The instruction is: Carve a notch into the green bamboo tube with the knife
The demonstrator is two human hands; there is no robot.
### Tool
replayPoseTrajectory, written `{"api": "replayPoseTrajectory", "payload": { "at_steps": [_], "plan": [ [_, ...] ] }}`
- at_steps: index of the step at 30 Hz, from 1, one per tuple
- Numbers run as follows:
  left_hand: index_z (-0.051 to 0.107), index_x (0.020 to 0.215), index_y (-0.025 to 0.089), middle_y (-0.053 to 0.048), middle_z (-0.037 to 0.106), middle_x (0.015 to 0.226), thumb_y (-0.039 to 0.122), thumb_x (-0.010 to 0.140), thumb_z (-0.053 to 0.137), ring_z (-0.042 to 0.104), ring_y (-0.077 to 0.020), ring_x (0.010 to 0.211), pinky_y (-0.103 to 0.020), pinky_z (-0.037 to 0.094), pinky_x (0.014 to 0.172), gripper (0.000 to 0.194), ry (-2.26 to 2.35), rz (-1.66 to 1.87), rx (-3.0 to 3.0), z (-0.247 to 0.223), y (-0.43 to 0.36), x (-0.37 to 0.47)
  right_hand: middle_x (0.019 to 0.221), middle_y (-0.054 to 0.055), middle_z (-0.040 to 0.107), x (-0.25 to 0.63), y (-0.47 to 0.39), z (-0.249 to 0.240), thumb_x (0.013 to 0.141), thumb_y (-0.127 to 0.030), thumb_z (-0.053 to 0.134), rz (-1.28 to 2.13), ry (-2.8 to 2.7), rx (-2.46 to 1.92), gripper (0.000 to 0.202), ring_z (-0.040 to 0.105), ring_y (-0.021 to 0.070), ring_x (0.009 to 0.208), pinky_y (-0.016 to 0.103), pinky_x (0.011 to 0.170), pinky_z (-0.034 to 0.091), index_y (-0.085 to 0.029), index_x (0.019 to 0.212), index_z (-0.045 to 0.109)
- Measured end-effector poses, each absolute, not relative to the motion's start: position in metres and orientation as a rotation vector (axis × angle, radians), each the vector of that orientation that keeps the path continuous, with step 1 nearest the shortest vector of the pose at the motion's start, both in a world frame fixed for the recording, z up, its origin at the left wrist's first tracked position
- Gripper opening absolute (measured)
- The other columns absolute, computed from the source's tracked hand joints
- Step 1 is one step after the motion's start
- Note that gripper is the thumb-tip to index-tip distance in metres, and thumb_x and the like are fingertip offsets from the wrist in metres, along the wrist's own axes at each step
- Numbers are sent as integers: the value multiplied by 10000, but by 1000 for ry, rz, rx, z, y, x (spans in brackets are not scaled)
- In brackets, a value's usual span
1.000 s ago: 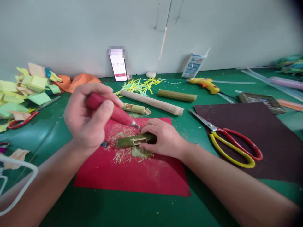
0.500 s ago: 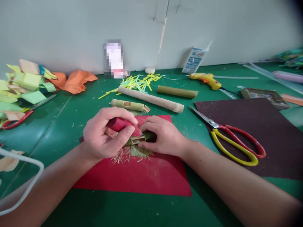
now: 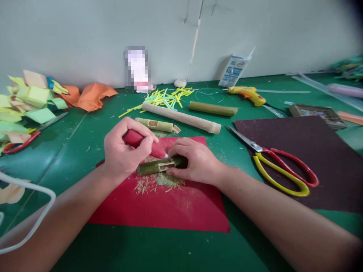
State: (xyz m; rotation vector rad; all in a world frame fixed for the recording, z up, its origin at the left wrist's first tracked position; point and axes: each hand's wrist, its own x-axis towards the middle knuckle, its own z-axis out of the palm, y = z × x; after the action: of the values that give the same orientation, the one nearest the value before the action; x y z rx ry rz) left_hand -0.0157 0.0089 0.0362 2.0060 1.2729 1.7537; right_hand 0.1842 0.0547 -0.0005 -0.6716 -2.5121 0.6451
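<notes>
A red-handled cutting tool point(image 3: 133, 138) is gripped in the left hand point(image 3: 124, 147), its handle pinched between the thumb and the curled fingers, and its metal tip is pointed down at the opening cut in a green bamboo tube point(image 3: 149, 167). Whether the wood is touched by the tip cannot be told for certain. The tube is pinched near its other end by the right hand point(image 3: 197, 160), with fingers laid along the far side and the thumb pressed against the near side. It is held lying sideways over a red sheet point(image 3: 159, 211), on which pale shavings point(image 3: 145, 185) are scattered, and the sheet is spread on the green tabletop point(image 3: 127, 251). Beyond the sheet, a lighter bamboo tube point(image 3: 163, 125) with a cut opening is laid, and past it a pale wooden rod point(image 3: 181, 118) is set at a slant, with yellow and pale green strips point(image 3: 178, 97) heaped behind. To the right, scissors point(image 3: 257, 147) with one red and one yellow handle loop are rested partly on a dark sheet point(image 3: 283, 134), near which a yellow glue gun point(image 3: 251, 95) is placed
</notes>
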Motion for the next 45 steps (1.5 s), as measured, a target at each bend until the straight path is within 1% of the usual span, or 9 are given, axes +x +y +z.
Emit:
{"api": "replayPoseTrajectory", "payload": {
  "at_steps": [5,12,15,19,22,25,33,39,45],
  "plan": [
    [611,696,211,39,708,683,88,745,645,644,-133,637,-288,514,663,137,1470,1649,1882,36,14,-20,906,53,656,183,54,1,700,-360,788,667,-2525,-722,292,582,195,840,322,736,448,-165,848,630],
    [596,690,200,17,718,659,163,759,677,656,-141,615,-265,543,629,112,1579,1539,1664,25,24,-26,860,32,632,181,55,4,663,-340,816,682,-2514,-769,320,559,178,794,303,699,423,-174,804,582],
    [584,724,190,-11,726,675,230,787,683,642,-139,544,-246,525,513,125,1516,1478,1575,19,30,-31,841,28,625,181,54,4,664,-332,815,687,-2517,-767,315,550,173,779,298,686,412,-173,789,574],
    [570,772,185,-33,730,680,316,836,647,533,-109,359,-233,426,334,165,1430,1361,1498,19,31,-33,816,20,614,181,55,3,660,-329,816,676,-2513,-763,315,539,167,755,296,669,401,-173,772,566],
    [598,741,192,-2,723,678,217,810,654,595,-109,458,-240,497,451,92,1495,1487,1735,29,23,-29,828,33,617,182,56,2,691,-333,794,682,-2512,-723,284,548,176,775,300,676,406,-167,785,584],
    [608,693,216,35,704,669,131,730,664,668,-138,613,-284,548,611,109,1401,1707,2167,38,12,-23,846,42,628,183,57,3,720,-328,775,708,-2513,-680,250,560,184,802,307,703,416,-168,794,597],
    [608,726,239,49,672,618,157,756,685,635,-120,529,-284,476,473,116,1200,1925,2348,46,6,-26,871,46,629,184,55,1,740,-313,759,728,-2502,-671,216,561,187,827,312,729,423,-177,836,622],
    [619,737,265,29,664,654,248,800,698,651,-135,589,-316,490,503,103,1332,1839,2296,49,4,-31,862,43,625,184,57,1,747,-327,758,719,-2516,-648,215,562,184,825,312,729,425,-174,831,633],
    [612,759,233,32,653,614,176,739,725,659,-143,568,-280,477,451,127,1096,1836,2401,47,9,-33,848,41,628,184,57,3,746,-328,756,717,-2507,-651,203,563,187,823,311,720,423,-182,828,641]
  ]
}}
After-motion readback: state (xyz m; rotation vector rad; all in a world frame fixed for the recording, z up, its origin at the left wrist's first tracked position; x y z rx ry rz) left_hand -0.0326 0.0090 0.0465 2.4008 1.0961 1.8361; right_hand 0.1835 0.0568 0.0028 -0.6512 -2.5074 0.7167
